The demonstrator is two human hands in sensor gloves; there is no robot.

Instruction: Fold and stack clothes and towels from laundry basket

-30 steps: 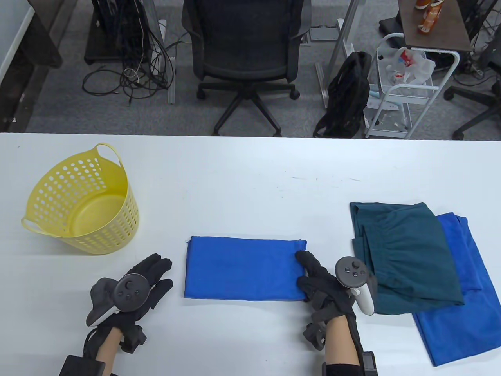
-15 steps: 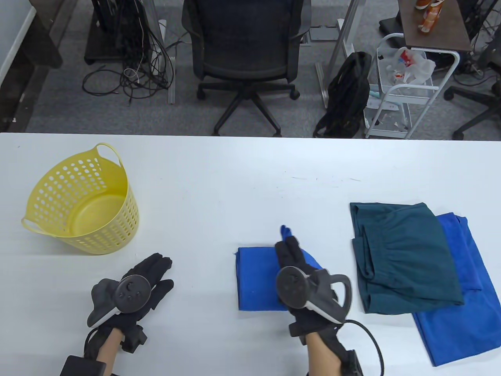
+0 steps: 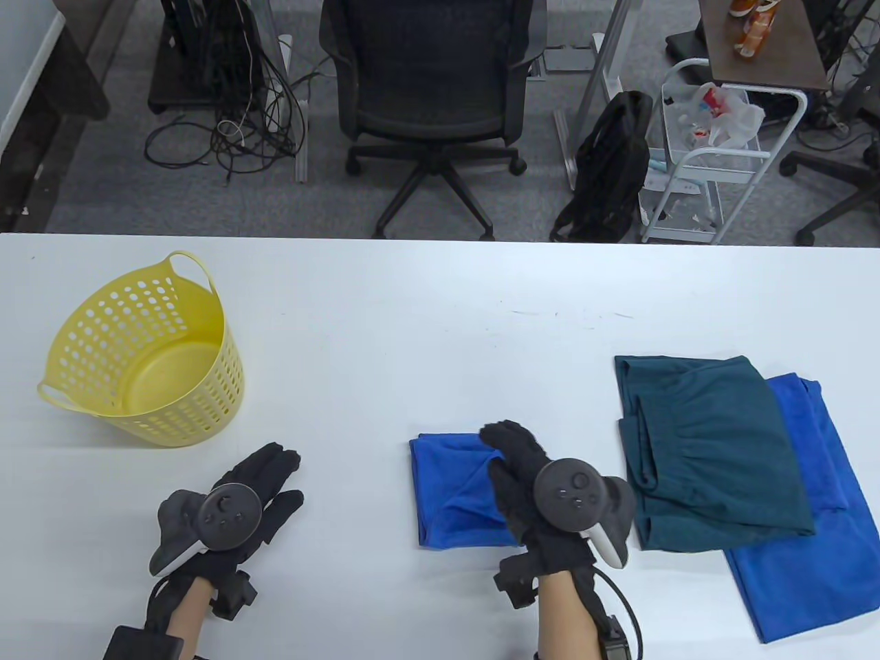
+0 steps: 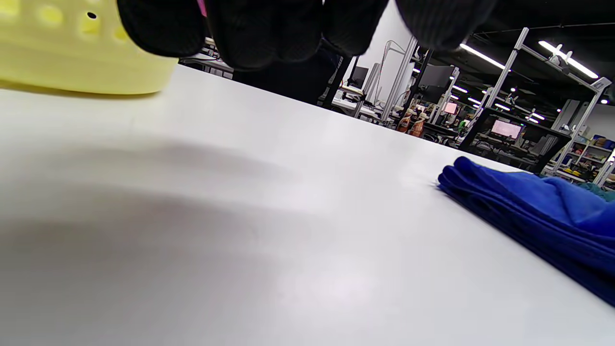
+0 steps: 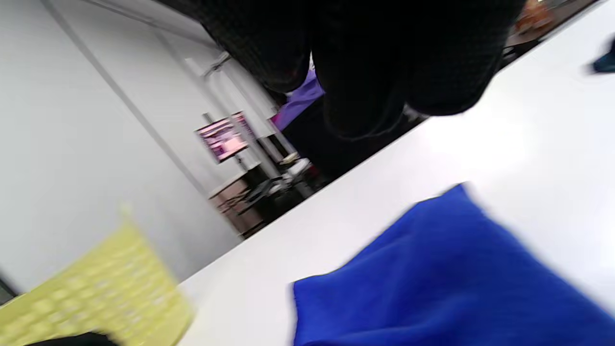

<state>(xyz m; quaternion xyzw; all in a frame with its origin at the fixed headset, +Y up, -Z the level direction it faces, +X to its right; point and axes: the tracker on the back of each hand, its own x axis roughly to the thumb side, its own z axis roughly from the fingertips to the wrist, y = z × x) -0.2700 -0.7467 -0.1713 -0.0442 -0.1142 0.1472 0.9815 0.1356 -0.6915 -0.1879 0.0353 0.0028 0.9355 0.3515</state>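
**Right hand on a folded blue towel, left hand resting flat**

We see our right hand (image 3: 533, 481) lying over the right part of a small folded blue towel (image 3: 450, 498). Its fingers (image 3: 505, 436) stretch forward together, fairly straight, across the towel's far right corner. We cannot tell whether they only press the cloth or pinch a layer of it, because the hand hides that spot. The rest of the towel spreads out to the left of these fingers, slightly rumpled, with its folded edge on the left.

Our left hand (image 3: 234, 502) rests palm down on the bare table (image 3: 426, 330), well to the left of the towel and apart from it. Its fingers (image 3: 275, 467) are straight, lightly spread and hold nothing. Beyond those fingertips and further left stands a yellow laundry basket (image 3: 148, 357), upright, with nothing in it.

To the right of our right hand, just beside the tracker on its back, a dark green folded garment (image 3: 715, 447) lies on top of a larger blue cloth (image 3: 804, 550), which shows at the pile's right and near sides.

The table is white and smooth. Behind its far edge the floor is grey carpet, with a black office chair (image 3: 430, 89), a black backpack (image 3: 608, 165), a white wire cart (image 3: 715, 158) and loose cables (image 3: 234, 130).
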